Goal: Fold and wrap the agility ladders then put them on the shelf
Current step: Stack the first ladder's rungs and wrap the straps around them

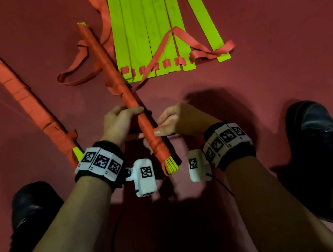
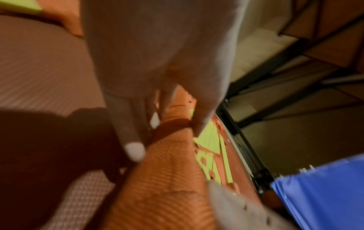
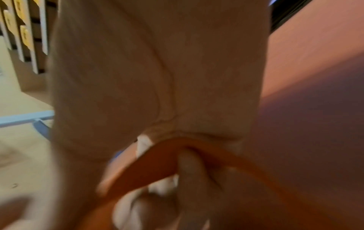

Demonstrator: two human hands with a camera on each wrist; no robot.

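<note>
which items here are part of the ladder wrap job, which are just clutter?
Job:
- wrapped ladder bundle, gripped by left hand
- orange strap end, pinched by right hand
- finished bundle on the floor
- unfolded ladder, green rungs, loose orange straps

Lying about:
- black shoes
- blue mat
</note>
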